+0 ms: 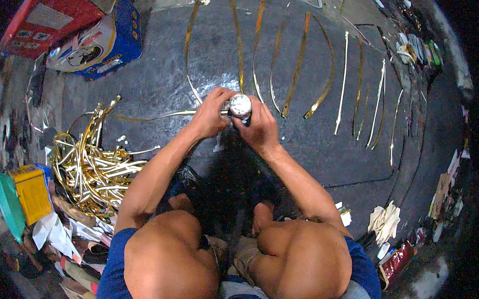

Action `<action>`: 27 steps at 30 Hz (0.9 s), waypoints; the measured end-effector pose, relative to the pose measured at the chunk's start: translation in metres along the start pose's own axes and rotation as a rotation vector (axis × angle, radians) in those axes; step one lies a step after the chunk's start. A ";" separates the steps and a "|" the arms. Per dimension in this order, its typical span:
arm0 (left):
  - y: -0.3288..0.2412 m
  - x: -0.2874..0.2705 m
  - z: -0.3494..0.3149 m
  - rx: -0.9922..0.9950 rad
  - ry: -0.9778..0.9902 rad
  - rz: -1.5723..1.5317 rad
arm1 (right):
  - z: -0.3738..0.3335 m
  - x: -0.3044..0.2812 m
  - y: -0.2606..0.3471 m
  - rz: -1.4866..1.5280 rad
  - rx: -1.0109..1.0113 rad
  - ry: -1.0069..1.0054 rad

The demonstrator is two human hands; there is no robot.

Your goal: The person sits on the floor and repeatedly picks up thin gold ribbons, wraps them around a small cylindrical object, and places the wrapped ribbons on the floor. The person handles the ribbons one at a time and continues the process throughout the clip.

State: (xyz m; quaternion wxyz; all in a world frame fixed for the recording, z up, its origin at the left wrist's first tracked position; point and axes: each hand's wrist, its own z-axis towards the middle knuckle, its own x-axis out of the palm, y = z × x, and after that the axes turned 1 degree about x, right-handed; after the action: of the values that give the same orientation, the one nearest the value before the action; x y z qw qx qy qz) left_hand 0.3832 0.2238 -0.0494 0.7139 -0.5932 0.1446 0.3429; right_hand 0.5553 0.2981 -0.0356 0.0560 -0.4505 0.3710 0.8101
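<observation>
Both hands meet mid-floor: right hand grips a small can, left hand closed at its top. About 10 gold strips lie spread beyond; a tangled pile waits at the floor's left edge.

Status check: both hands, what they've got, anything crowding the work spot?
Left hand and right hand both closed on a small round tin, a gold strip running left from it. Gold strips laid out just beyond; tangled pile at left, apart.
</observation>
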 end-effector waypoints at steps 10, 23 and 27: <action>-0.022 0.003 0.004 -0.113 0.062 -0.194 | -0.005 0.020 -0.070 0.426 0.651 0.146; -0.016 0.005 0.003 -0.155 0.098 -0.171 | 0.023 -0.023 -0.039 1.157 0.943 -0.074; -0.004 0.008 0.000 -0.084 0.063 -0.140 | 0.056 -0.151 0.009 1.443 0.547 -0.135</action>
State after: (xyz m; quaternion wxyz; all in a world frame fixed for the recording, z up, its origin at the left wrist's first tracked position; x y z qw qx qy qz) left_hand 0.3915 0.2261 -0.0513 0.7057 -0.6418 0.1103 0.2792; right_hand 0.6013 0.3646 0.1036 -0.3539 -0.0170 0.7553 0.5514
